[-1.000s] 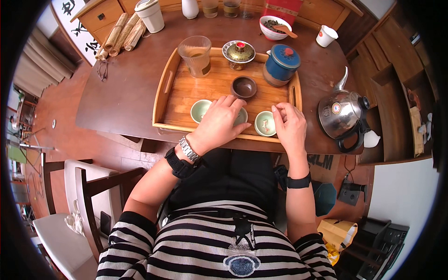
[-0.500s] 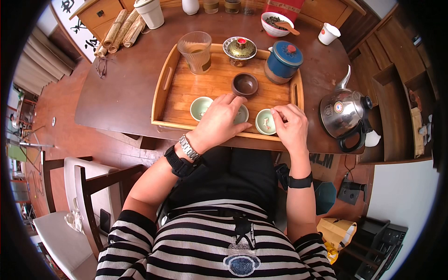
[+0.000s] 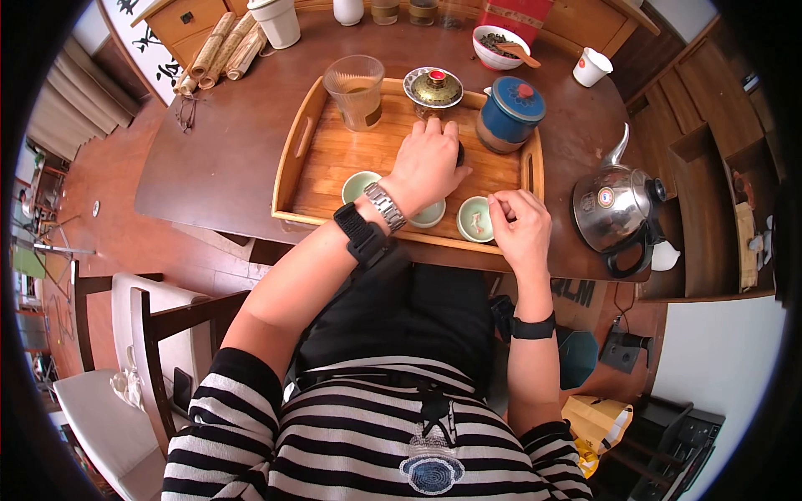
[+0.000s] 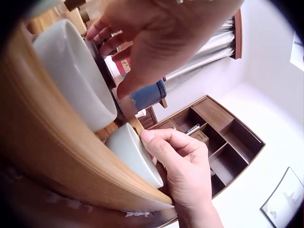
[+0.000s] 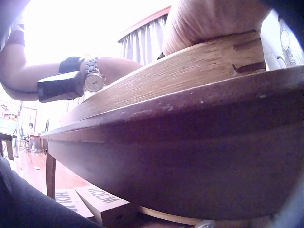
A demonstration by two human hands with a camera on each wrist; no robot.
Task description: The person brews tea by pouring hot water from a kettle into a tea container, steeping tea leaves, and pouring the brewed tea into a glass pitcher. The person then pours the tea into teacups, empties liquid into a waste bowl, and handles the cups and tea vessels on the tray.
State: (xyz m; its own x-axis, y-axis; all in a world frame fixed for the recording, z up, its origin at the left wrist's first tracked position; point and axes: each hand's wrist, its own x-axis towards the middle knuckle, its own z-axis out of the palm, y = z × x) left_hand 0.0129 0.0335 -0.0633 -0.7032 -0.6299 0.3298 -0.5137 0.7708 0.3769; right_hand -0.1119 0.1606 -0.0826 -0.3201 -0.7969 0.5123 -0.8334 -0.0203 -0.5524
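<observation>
On the wooden tray, my left hand reaches over the small dark brown cup, its fingers and thumb around the rim; the hand covers most of that cup. In the left wrist view the left hand is arched, fingers bent. My right hand pinches the right rim of a pale green cup with thumb and forefinger, seen also as right hand at the cup. Two more green cups, left and middle, lie partly under the left wrist and hand.
Behind on the tray stand a ribbed glass, a lidded gaiwan and a blue pot. To the right is a steel kettle. Farther back are a bowl of tea leaves, a white cup and bamboo rolls.
My left hand has moved forward from the middle green cup to the dark brown cup, uncovering more of the middle green cup. The right hand stays at the right green cup.
</observation>
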